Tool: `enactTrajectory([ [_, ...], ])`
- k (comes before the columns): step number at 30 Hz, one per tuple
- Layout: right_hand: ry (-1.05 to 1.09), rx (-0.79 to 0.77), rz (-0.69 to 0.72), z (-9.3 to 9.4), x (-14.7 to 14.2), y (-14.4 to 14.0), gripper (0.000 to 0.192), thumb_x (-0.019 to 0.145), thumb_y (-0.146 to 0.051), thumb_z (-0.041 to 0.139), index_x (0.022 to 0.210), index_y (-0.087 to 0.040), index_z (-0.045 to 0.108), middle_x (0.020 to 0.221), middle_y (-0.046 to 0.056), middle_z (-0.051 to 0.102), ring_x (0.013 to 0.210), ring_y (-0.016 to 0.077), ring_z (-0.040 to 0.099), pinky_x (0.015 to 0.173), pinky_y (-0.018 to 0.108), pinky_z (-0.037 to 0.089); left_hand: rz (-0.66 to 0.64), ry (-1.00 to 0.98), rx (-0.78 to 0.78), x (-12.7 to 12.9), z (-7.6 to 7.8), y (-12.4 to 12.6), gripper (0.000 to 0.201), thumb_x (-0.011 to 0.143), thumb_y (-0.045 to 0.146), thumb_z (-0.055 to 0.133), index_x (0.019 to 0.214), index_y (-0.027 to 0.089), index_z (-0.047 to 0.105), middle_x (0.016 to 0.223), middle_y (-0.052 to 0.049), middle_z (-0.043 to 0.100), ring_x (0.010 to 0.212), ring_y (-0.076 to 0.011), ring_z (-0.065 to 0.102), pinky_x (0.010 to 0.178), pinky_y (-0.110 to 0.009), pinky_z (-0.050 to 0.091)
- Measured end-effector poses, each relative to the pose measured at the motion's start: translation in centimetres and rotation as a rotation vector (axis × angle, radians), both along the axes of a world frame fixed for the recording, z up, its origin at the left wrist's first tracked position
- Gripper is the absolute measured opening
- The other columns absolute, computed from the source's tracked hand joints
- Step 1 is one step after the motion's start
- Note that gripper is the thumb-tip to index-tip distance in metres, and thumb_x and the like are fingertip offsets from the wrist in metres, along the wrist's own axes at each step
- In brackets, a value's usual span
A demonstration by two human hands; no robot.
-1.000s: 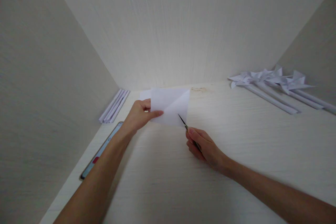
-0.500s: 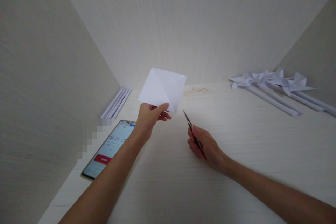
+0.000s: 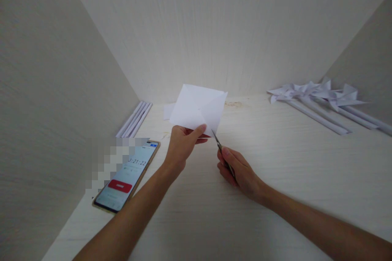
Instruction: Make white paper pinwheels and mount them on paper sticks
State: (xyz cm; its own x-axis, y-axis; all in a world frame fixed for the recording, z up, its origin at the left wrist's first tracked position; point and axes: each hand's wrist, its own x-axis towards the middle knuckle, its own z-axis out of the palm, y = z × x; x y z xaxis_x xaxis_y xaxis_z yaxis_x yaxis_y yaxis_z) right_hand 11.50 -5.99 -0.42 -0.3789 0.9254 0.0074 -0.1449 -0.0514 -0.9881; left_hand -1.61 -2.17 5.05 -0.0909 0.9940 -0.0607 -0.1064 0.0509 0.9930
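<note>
My left hand (image 3: 183,146) pinches the lower edge of a white square paper sheet (image 3: 198,108) with diagonal creases, holding it up above the table. My right hand (image 3: 237,168) grips a pair of small scissors (image 3: 219,147). The blade tips point up and left and reach the sheet's bottom corner. Both forearms stretch in from the near edge.
A phone (image 3: 128,175) with a running timer lies at the left on the pale wooden table (image 3: 275,163). White rolled paper sticks (image 3: 134,119) rest along the left wall. Several finished paper pinwheels (image 3: 321,96) lie at the far right. Another white sheet (image 3: 169,111) lies behind.
My left hand lifted the sheet off the table, turned it, then brought it right and down a little until its corner met the scissor tips. My right hand barely moved.
</note>
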Motion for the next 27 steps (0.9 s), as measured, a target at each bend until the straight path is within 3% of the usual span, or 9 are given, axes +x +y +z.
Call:
enactTrajectory([
  [27, 0.036, -0.021, 0.004, 0.01, 0.06, 0.03, 0.040, 0.081, -0.052, 0.034, 0.057, -0.020, 0.033, 0.033, -0.010, 0.027, 0.029, 0.0032, 0.017, 0.030, 0.018, 0.012, -0.006, -0.039, -0.022, 0.28, -0.10, -0.35, 0.019, 0.055, 0.024, 0.069, 0.065, 0.008, 0.065, 0.062, -0.004, 0.067, 0.057, -0.0132, 0.061, 0.064, -0.029, 0.053],
])
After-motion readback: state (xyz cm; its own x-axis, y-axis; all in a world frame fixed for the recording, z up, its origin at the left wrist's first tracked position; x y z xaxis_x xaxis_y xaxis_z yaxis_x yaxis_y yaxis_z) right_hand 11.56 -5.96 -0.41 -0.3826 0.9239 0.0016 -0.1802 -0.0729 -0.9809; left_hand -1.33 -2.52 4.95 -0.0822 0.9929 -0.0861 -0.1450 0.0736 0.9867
